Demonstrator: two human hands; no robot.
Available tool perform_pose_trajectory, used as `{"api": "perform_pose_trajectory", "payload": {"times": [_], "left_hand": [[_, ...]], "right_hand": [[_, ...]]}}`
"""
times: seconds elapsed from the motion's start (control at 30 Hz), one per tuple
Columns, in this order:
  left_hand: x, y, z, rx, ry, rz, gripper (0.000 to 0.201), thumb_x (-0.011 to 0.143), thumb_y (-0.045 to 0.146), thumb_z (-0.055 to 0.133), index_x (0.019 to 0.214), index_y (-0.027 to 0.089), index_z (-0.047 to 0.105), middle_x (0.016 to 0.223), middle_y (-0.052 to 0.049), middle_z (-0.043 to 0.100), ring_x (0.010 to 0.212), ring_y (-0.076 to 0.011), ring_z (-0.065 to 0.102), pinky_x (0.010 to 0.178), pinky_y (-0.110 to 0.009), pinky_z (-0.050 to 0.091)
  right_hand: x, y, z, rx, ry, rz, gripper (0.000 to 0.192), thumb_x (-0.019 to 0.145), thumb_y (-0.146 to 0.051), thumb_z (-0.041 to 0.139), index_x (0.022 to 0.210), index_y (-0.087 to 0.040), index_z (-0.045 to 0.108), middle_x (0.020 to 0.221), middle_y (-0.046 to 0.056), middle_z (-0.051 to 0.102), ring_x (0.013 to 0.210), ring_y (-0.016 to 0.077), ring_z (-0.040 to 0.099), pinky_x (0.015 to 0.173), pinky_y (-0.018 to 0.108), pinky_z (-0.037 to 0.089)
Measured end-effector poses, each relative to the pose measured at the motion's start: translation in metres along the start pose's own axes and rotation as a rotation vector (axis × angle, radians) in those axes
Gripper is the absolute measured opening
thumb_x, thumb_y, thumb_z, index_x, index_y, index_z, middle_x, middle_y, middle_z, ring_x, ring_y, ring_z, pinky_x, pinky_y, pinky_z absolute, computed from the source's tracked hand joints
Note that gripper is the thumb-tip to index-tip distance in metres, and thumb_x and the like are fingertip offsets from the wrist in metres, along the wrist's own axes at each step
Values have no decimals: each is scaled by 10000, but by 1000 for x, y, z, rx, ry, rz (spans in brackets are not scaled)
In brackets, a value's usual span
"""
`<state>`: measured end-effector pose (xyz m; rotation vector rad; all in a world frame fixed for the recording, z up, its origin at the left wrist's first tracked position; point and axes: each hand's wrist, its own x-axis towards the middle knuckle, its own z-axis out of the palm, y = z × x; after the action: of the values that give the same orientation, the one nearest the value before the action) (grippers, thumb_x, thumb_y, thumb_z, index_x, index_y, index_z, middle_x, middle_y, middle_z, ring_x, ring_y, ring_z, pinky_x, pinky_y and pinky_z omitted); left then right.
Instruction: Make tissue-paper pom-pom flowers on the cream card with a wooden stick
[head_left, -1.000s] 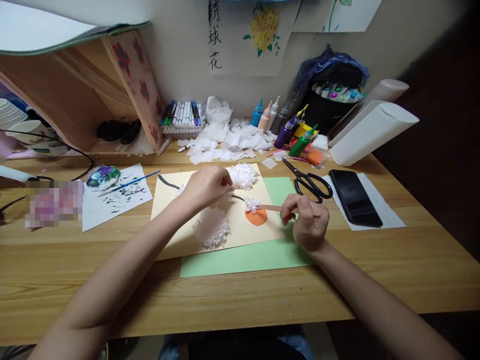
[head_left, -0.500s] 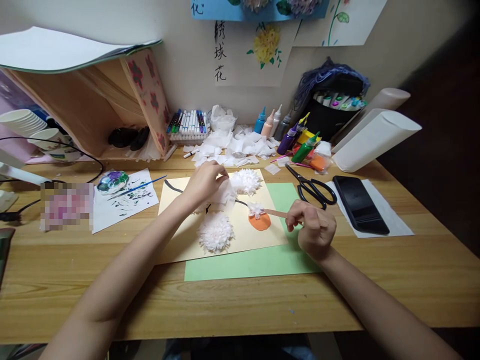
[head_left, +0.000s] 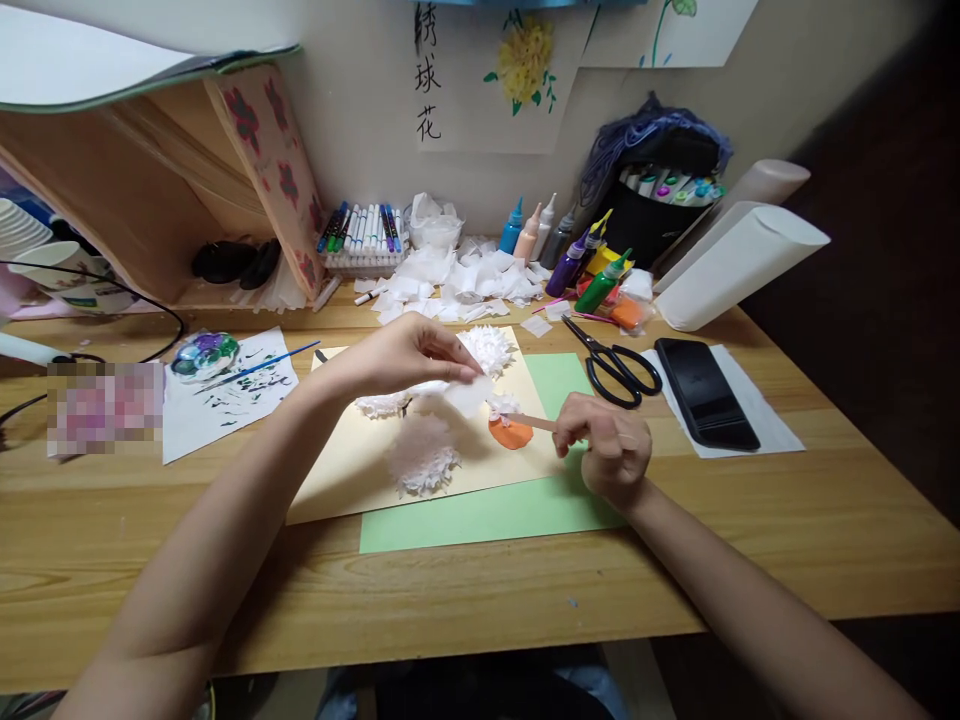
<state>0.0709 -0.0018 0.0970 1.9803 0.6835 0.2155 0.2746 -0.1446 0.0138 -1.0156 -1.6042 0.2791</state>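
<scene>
Head view, from the left: a palette (head_left: 204, 355) and a blue brush (head_left: 271, 358) lie on a spattered paper (head_left: 187, 435), well apart from the hands. Next comes the cream sheet (head_left: 337, 475), overlapping a green sheet (head_left: 480, 518) on the tabletop (head_left: 450, 605). White pompoms (head_left: 425, 458) sit on the cream sheet, the leftmost partly hidden by an arm and hand.

Over them hangs the left hand (head_left: 420, 355). It has just shifted right, bringing its tissue (head_left: 465, 397) closer to the stick (head_left: 536, 423); as I judge it, that puts the two within easy reach of each other. The left grip is nearly closed, thumb and fingertips pinching the tissue, which droops thin and pale. Whether it touches the small white tuft (head_left: 504, 404) beside it, I cannot tell.

That tuft is at the stick's tip, over the upper edge of an orange disc (head_left: 511, 434) on the cream sheet. Rightward, the stick runs into the right hand (head_left: 606, 450), which has hardly moved; its grip is tight, fingers curled around the stick. Farther right lie scissors (head_left: 624, 375) and a phone (head_left: 705, 395).
</scene>
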Motion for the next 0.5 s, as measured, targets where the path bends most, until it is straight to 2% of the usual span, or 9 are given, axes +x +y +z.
{"api": "perform_pose_trajectory", "payload": {"times": [0.07,0.17,0.33,0.5], "left_hand": [[0,-2,1,-10,-109,-28,178,734,273,691,853,149,735,799,-38,735,717,-129,638,642,-224,460],[3,-7,5,18,-171,-59,205,714,306,706,844,151,739,783,-34,732,695,-129,633,626,-222,448],[7,-12,17,56,-188,-98,200,713,304,694,824,143,737,750,-30,723,652,-115,606,590,-212,421],[13,-17,31,144,-170,-78,143,714,234,674,802,147,746,750,-32,725,665,-124,610,615,-221,423]], "right_hand": [[1,-1,2,-6,-115,-78,408,953,-193,293,596,-181,489,501,0,496,488,106,431,496,257,341],[2,1,4,-68,-225,-212,356,945,-185,295,636,-190,471,514,7,503,489,118,423,495,263,344],[4,5,4,-196,-259,-333,280,925,-147,324,684,-195,460,513,11,507,489,128,416,485,267,329],[4,5,1,-213,-224,-274,298,924,-140,336,658,-195,459,516,13,514,492,126,424,501,272,338]]}}
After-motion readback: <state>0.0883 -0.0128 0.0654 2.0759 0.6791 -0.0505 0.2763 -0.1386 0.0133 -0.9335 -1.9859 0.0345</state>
